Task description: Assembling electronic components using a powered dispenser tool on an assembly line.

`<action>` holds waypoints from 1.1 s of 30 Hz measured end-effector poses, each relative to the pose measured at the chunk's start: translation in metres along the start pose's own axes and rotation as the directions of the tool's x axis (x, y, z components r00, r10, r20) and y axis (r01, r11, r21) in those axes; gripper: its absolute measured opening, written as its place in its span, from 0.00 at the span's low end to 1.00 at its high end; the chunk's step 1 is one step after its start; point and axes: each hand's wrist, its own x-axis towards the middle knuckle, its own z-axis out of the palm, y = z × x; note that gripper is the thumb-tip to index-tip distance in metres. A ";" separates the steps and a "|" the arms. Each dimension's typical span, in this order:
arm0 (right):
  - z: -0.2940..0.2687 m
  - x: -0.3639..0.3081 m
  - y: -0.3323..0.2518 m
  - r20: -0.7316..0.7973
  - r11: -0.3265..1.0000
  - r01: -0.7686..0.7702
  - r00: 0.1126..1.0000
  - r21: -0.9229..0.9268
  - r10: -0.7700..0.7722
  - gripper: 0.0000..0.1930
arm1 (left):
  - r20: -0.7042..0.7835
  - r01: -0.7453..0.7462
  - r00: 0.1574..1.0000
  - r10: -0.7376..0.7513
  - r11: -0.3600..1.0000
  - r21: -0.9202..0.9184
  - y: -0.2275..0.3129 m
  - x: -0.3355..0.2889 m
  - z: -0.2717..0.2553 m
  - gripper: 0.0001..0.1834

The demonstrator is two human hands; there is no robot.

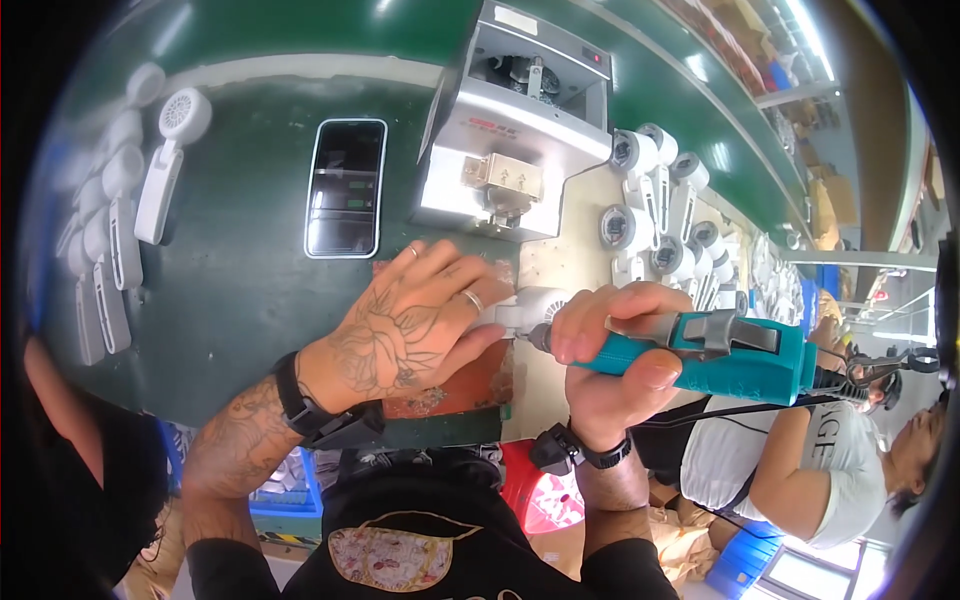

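Note:
My right hand (625, 350) is wrapped round a teal electric screwdriver (745, 365), held nearly level with its tip toward the left. Its tip meets a white handheld fan (540, 303), lying on its side over a reddish-brown mat (455, 385). My left hand (405, 325) presses down on the fan's handle end, its fingers bent around it and hiding most of it. Any screw at the tip is too small to make out.
A grey metal screw feeder (520, 130) stands beyond my hands. Left of it lies a phone (345, 190). White handheld fans (185, 115) lie at the far left, and more fans (625, 228) crowd the right. A person (800, 460) is at the right.

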 end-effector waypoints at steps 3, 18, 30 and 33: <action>-0.003 -0.002 0.009 0.028 0.996 -0.015 1.000 0.083 0.013 0.29 | 0.008 -0.001 1.000 0.001 1.000 -0.002 -0.001 0.000 -0.001 0.18; 0.008 -0.008 0.008 -0.060 1.000 0.014 0.998 0.023 -0.013 0.27 | -0.025 -0.143 0.988 0.150 0.974 0.178 0.006 -0.014 0.006 0.22; -0.057 0.037 0.007 -0.367 0.922 0.378 0.872 0.085 -0.324 0.23 | -0.608 0.572 0.782 -0.133 0.541 0.617 -0.043 -0.091 -0.111 0.21; -0.057 0.039 0.036 -0.331 0.935 0.352 0.887 0.034 -0.322 0.23 | -0.567 0.442 0.807 -0.166 0.806 0.393 -0.051 -0.072 -0.103 0.23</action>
